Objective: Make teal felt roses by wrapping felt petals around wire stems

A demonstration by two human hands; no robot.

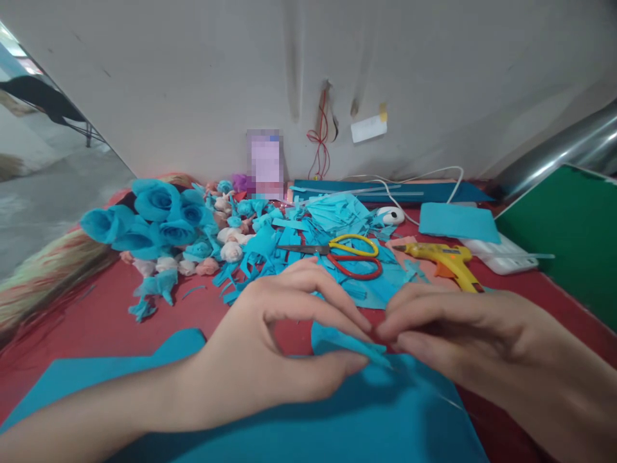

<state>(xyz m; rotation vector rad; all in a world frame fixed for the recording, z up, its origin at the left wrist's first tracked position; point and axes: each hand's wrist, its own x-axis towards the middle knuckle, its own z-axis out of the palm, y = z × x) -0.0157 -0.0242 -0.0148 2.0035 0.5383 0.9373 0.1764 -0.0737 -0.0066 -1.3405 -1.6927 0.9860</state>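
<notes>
My left hand [270, 347] and my right hand [472, 341] meet fingertip to fingertip low in the middle of the head view. Both pinch a small blue felt piece [337, 337] between thumb and fingers. A thin clear stick [434, 392] seems to run from under my right fingers toward the lower right. Beneath the hands lies a large blue felt sheet [299, 424] on the red table [96, 328].
Scissors with yellow and red handles [349, 254] lie on a heap of blue felt scraps [308, 231]. Blue felt roses [154, 218] and small pink and white buds sit at the left. A yellow glue gun [450, 262], a folded blue felt [457, 222] and a green board [573, 231] are at the right.
</notes>
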